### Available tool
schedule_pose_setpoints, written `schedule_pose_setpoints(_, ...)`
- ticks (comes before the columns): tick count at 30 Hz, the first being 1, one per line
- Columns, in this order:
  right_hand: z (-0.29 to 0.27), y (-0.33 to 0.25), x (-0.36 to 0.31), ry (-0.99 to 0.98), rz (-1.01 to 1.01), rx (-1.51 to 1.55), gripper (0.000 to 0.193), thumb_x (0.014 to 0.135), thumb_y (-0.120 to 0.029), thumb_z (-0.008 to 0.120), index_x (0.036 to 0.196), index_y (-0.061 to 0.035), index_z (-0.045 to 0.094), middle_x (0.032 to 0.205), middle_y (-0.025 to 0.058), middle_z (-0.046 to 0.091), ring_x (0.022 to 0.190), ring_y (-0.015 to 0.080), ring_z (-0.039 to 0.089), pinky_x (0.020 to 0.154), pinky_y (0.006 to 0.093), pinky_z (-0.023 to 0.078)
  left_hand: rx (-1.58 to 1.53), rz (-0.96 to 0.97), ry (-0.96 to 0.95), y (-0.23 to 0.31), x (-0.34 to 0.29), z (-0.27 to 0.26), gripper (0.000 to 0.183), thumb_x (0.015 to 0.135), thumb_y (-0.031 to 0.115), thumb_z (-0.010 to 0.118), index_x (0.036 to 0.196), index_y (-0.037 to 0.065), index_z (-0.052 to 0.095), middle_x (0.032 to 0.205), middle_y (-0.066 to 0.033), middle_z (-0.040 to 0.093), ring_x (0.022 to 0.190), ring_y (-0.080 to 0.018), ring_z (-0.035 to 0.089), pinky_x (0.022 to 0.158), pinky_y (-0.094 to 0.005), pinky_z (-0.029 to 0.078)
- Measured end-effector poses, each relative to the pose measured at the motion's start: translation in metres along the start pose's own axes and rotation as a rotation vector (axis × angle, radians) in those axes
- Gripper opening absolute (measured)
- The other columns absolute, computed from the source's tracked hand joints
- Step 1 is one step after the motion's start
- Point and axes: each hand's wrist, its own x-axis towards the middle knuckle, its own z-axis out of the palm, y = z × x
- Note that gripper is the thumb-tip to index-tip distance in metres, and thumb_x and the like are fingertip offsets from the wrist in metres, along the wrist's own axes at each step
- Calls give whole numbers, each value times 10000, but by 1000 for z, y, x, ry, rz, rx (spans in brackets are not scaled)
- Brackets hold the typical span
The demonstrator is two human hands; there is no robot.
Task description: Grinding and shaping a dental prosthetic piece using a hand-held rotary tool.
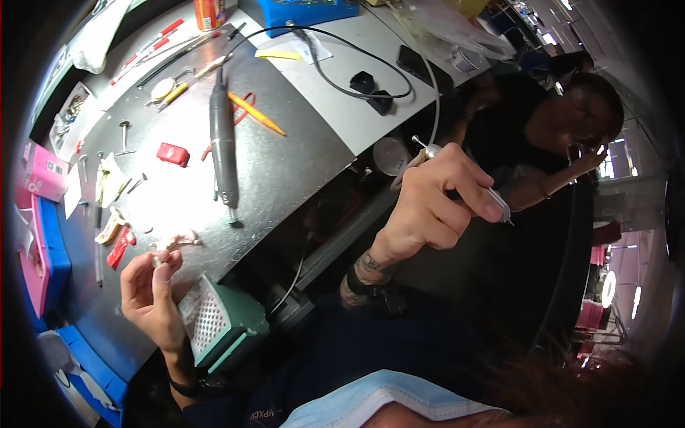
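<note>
My left hand (152, 296) is over the near left of the metal bench top. Thumb and fingertips pinch a small whitish piece (158, 261), too small to tell its kind. Just beyond the fingertips, a pale irregular piece (187, 237) lies on the bench, with a red piece (120, 250) and a beige-pink piece (110, 227) to its left. Off the bench's right side, my right hand (439, 203) is raised and closed around a slim silver handpiece (501, 205). Its fine tip points down to the right, and most of its body is hidden by my fingers.
A dark grey rotary tool (222, 143) lies mid-bench beside a yellow pencil (257, 114) and a small red block (173, 154). A green perforated basket (232, 317) stands at the near edge. Blue bins (57, 242) line the left. Another person (564, 114) sits at right.
</note>
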Motion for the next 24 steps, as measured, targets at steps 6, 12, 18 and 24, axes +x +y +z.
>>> schedule_pose_setpoints(6,7,-2,2,-94,5,33,268,821,35,663,992,42,456,885,214,548,394,89,347,378,267,225,33,-1,7,-2,-1,-2,214,931,-68,562,1145,-55,563,1036,-157,660,925,-241,684,880,-373,565)
schedule_pose_setpoints(12,5,-3,-3,-77,-54,-92,242,844,10,642,995,43,456,885,216,547,389,100,359,374,268,241,7,19,-3,1,0,2,215,929,-75,553,1143,-58,559,1035,-164,658,923,-246,684,870,-376,569)
schedule_pose_setpoints(18,-52,19,-9,330,-28,-1237,294,905,-154,704,1088,-65,493,892,121,536,724,168,563,539,266,477,-14,-58,18,5,0,0,192,912,-75,576,1103,-66,588,994,-175,685,912,-256,703,856,-374,575)
schedule_pose_setpoints(24,-110,63,-15,194,325,-1618,315,836,19,729,1051,-13,501,966,182,631,944,249,676,816,344,549,-110,40,-72,13,2,8,211,886,-127,598,1089,-68,582,1018,-179,673,966,-265,696,878,-366,575)
